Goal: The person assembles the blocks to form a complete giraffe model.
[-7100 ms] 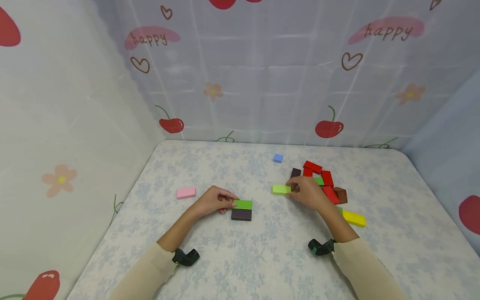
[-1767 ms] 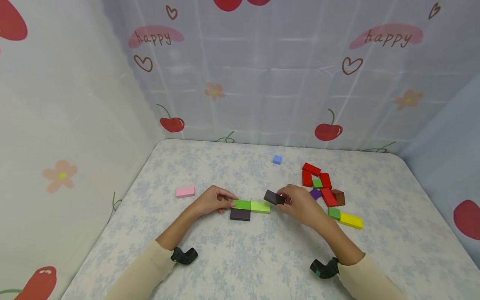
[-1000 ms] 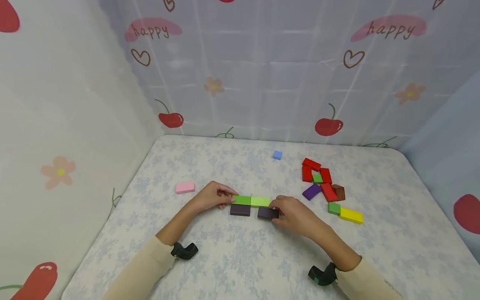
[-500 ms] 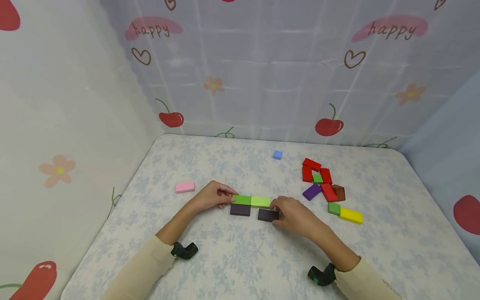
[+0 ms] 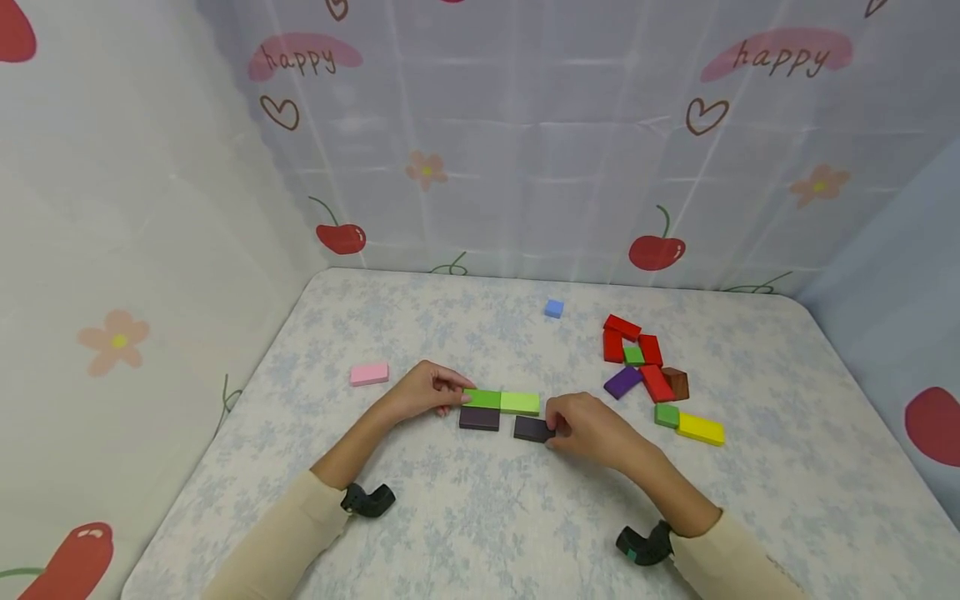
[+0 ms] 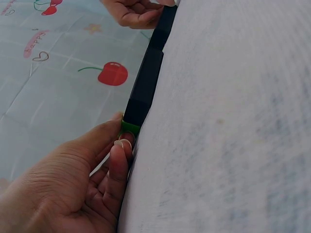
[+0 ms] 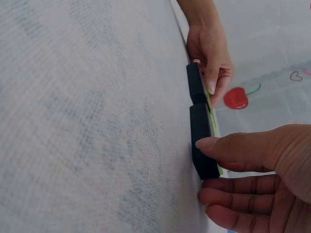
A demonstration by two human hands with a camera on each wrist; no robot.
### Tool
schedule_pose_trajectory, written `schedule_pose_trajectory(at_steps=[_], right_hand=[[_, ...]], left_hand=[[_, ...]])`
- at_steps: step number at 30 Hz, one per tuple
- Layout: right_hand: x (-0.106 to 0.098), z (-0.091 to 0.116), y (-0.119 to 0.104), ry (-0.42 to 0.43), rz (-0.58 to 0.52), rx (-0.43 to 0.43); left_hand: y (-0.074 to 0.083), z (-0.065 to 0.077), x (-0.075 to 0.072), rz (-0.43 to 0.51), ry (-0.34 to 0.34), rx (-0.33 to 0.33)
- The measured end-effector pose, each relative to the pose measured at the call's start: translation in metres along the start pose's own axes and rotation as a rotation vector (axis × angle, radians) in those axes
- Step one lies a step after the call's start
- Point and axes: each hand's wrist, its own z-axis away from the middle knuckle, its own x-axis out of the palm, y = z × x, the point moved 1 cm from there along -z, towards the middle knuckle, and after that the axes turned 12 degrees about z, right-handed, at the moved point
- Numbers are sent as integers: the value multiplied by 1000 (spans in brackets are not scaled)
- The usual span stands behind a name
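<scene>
In the head view, my left hand (image 5: 422, 392) pinches the left end of a green block (image 5: 482, 398). A lime block (image 5: 520, 403) lies end to end with it on the right. Directly in front of the green block lies a black block (image 5: 479, 418), touching it. My right hand (image 5: 596, 429) holds the right end of a second black block (image 5: 532, 428), slightly angled, with a gap to the first black one and to the lime one. In the right wrist view the thumb (image 7: 209, 144) lies on this block's side, the other fingers curled by its end.
A pink block (image 5: 369, 374) lies left of my left hand. Right of centre are several red blocks (image 5: 651, 350), a small green block (image 5: 633, 356), a purple one (image 5: 623, 382), a brown one (image 5: 677, 383), another green (image 5: 666, 415) and a yellow one (image 5: 701, 429). A blue cube (image 5: 554, 308) sits far back.
My right hand has set the lime block against the green one, then brought the second black block from the right-hand group to the lime block's front. Lately its fingers shifted slightly right. My left hand stayed put.
</scene>
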Motion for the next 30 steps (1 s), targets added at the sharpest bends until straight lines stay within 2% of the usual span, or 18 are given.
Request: schedule_pose_trajectory(at_steps=[15, 24, 30], right_hand=[[12, -4, -7, 76, -2, 17], [16, -6, -8, 133, -7, -13], [18, -8, -10, 141, -26, -1]], left_hand=[[-3, -2, 0, 6, -5, -16], [21, 8, 7, 34, -9, 1], [22, 8, 6, 28, -11, 2]])
